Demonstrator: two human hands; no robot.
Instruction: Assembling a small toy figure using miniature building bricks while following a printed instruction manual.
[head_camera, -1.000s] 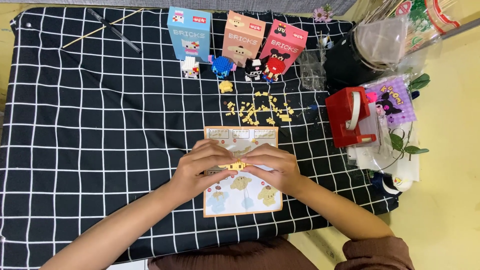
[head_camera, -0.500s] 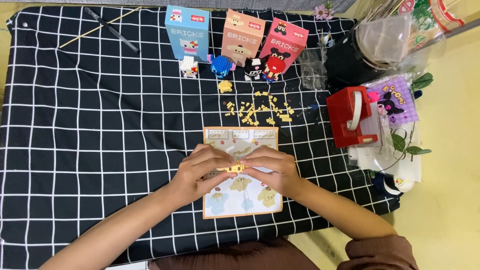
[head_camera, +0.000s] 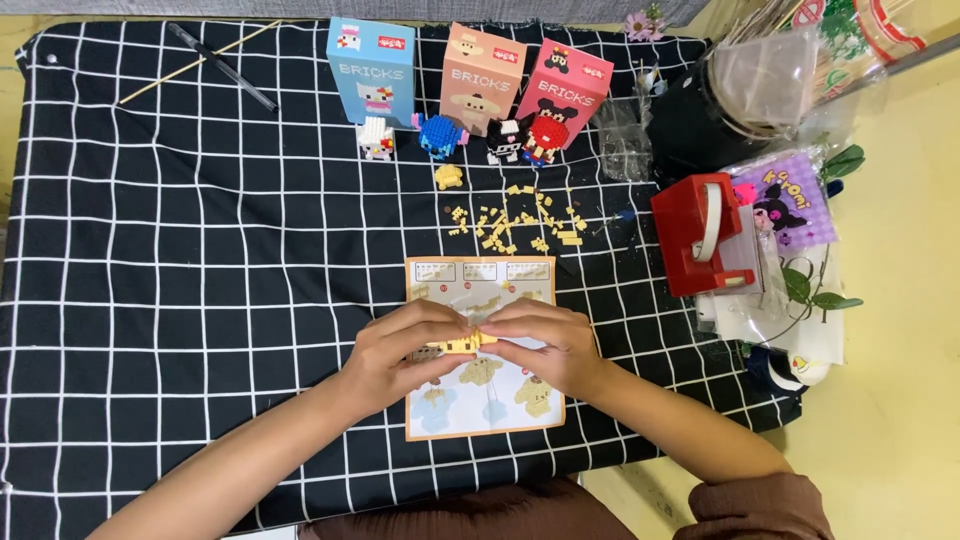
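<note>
My left hand (head_camera: 402, 352) and my right hand (head_camera: 545, 343) meet over an instruction sheet (head_camera: 483, 402) and pinch a small yellow brick assembly (head_camera: 462, 343) between their fingertips. The sheet lies flat on the black cloth with white grid lines (head_camera: 200, 280). Beyond the sheet, several loose yellow bricks (head_camera: 515, 225) are scattered, with a small yellow brick lump (head_camera: 449, 177) apart from them.
Three upright boxes stand at the back: blue (head_camera: 372, 70), peach (head_camera: 482, 76) and pink (head_camera: 566, 90). Small brick figures (head_camera: 440, 135) stand before them. A red tape dispenser (head_camera: 700, 235), plastic bags and leaves (head_camera: 810, 290) crowd the right edge. A pen (head_camera: 220, 66) lies far left.
The hands stay together on the yellow assembly over the sheet, with only slight finger shifts. Nothing else has moved.
</note>
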